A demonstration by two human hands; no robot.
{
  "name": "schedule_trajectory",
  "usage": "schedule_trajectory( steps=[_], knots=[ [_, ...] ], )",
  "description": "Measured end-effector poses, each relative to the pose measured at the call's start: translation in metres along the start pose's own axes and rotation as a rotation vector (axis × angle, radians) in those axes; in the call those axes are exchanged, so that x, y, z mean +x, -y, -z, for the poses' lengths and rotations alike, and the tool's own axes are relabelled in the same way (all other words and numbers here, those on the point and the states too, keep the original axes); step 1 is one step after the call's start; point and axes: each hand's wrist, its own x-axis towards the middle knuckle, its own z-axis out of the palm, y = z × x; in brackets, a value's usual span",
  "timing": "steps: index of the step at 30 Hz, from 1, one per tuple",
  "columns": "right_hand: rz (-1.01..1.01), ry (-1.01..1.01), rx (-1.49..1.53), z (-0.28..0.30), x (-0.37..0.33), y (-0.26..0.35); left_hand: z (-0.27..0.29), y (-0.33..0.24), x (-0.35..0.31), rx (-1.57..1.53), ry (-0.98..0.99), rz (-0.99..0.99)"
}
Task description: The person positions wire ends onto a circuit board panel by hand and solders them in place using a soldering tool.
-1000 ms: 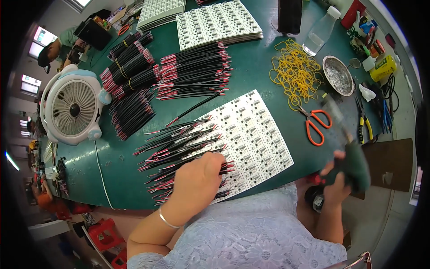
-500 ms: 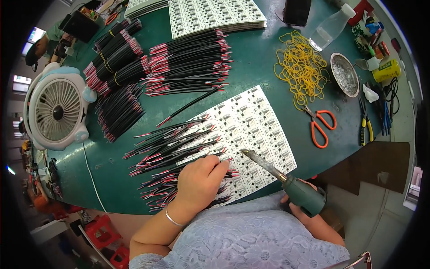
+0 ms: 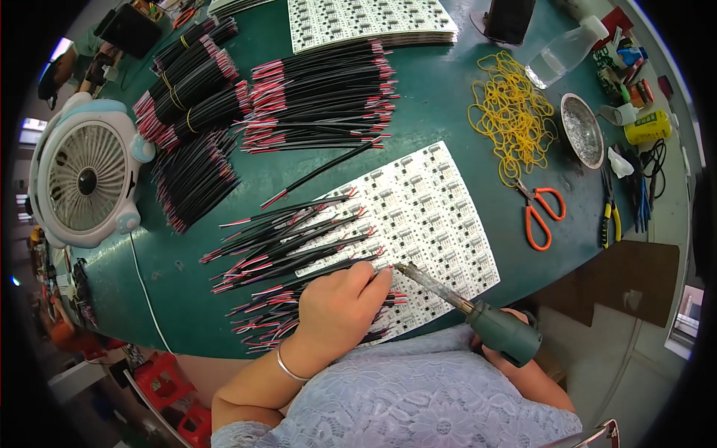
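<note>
A white circuit board panel [image 3: 441,216] lies on the table in front of me, with rows of small parts on it. Black cables with red and white wire ends [image 3: 299,246] lie across its left side. My left hand [image 3: 340,302] rests over the panel, thumb and fingers pinched on a cable whose end pokes out near the fingertips; most of it is hidden under the hand. My right hand [image 3: 515,336], partly covered by the handle, grips a green-handled soldering iron [image 3: 504,332]. The iron's tip is close to my left fingertips, just above the panel; contact is hard to tell.
Beyond the panel lie cable piles [image 3: 321,97] and a stack of boards [image 3: 370,22]. A fan [image 3: 86,179] stands at left. To the right are yellow rubber bands [image 3: 511,116], a metal bowl [image 3: 581,131], orange-handled cutters [image 3: 541,216], yellow-black pliers [image 3: 610,213] and a plastic bottle [image 3: 564,56].
The soldering iron's tip has moved left and down, up to my left fingertips. My left hand has shifted slightly to the right, still pinching. The whole view has shifted a little.
</note>
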Motion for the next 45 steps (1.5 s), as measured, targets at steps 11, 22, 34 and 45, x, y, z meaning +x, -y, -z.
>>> schedule_trajectory(
  steps=[11, 22, 34, 45],
  knots=[
    [0.078, -0.004, -0.100, 0.001, 0.009, 0.007, -0.001, -0.001, 0.001, -0.016, -0.005, 0.013],
    [-0.140, 0.018, 0.062, 0.013, -0.002, 0.021, 0.000, -0.001, 0.002, -0.017, -0.019, 0.021],
    [0.057, -0.009, -0.083, 0.006, -0.002, 0.005, -0.002, 0.003, -0.001, -0.030, -0.015, -0.024],
    [0.127, -0.035, -0.095, 0.004, 0.000, 0.008, -0.002, 0.001, -0.001, -0.058, -0.038, 0.013]
  ],
)
